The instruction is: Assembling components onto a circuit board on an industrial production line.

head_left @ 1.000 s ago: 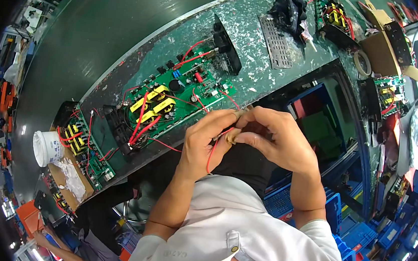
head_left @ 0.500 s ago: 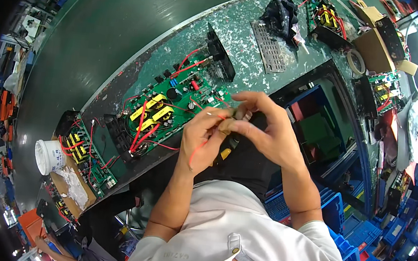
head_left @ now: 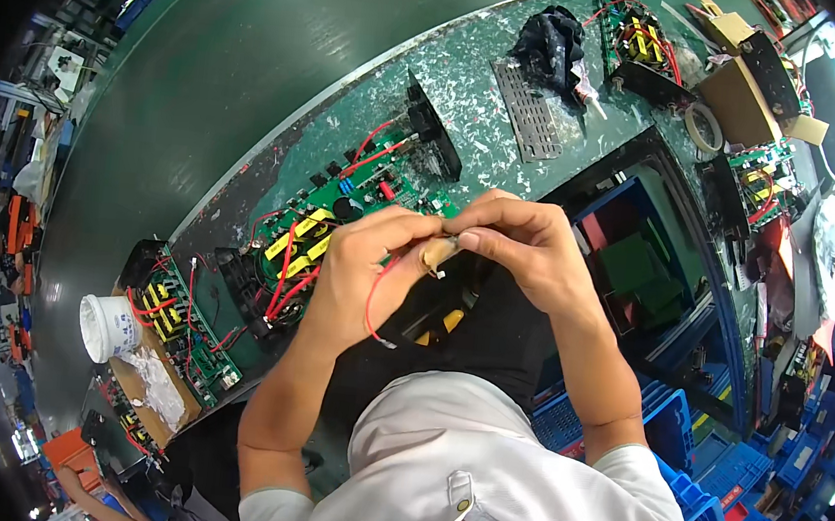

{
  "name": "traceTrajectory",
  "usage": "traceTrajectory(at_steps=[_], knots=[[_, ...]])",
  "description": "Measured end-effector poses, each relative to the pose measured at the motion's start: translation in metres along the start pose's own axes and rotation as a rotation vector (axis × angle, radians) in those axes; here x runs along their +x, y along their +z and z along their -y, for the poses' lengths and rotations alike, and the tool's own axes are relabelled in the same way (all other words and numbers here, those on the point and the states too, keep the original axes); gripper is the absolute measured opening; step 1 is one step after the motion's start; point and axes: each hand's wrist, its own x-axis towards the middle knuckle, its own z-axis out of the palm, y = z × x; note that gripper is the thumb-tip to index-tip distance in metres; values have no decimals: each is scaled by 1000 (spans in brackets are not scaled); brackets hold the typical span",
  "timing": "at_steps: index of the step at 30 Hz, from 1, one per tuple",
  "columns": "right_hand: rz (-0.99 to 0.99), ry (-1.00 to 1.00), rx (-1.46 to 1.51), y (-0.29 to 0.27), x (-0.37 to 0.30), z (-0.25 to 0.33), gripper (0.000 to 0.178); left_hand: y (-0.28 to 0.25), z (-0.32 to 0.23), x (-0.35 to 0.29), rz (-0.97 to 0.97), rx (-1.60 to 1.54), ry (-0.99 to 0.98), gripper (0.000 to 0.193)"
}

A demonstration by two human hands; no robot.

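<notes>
Fingers (head_left: 470,235) pinching red wire (head_left: 370,301), hands raised together

Bright, even overhead light, colours saturated. Strong white glare at upper right rim, washing out that corner. Soft short shadows under the hands (head_left: 458,254) on the speckled counter (head_left: 456,73). Centre sharp; fingertips slightly soft. Heavy fisheye bend: counter edge curves, rim objects squashed and blurry. Black vignette rings the frame.
</notes>
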Motion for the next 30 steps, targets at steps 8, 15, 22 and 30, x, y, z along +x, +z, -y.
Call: traceTrajectory(at_steps=[8,15,22,30], knots=[[-30,44,228,12,26,-15,29,-13,-5,13,-112,302,236,19],[-397,-527,-711,10,79,-9,58,-50,22,52,-208,-80,-280,15],[60,9,-230,-4,105,-29,55,-58,69,73,-289,-92,-450,18],[67,-107,-223,4,94,-42,54,-46,82,78,-262,-58,-304,21]])
